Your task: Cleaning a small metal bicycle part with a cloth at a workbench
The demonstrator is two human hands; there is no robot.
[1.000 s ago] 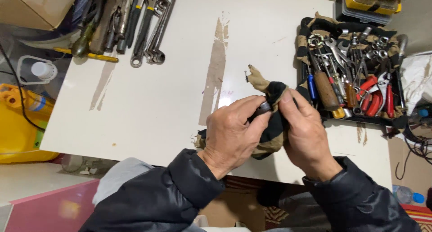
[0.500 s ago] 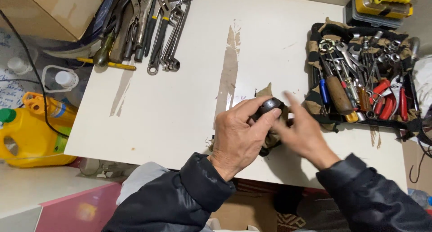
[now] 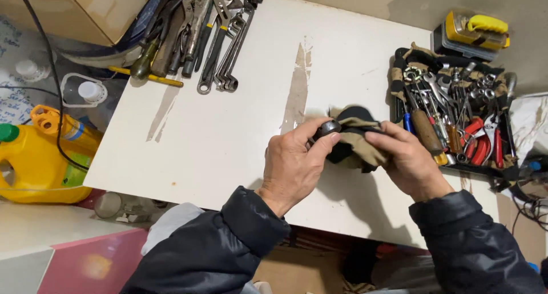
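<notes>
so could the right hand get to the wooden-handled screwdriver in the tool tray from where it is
Probably yes. The right hand lies just beside the wooden-handled screwdriver, with nothing between them, but it is shut on the rag and would have to let go.

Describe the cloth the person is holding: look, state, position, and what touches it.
The cloth is a crumpled rag in tan and black patches, soft fabric by its look. It is bunched up above the white table, just left of the tool tray. The right hand grips it from the right; the left hand pinches a small dark round metal part against its left edge.
</notes>
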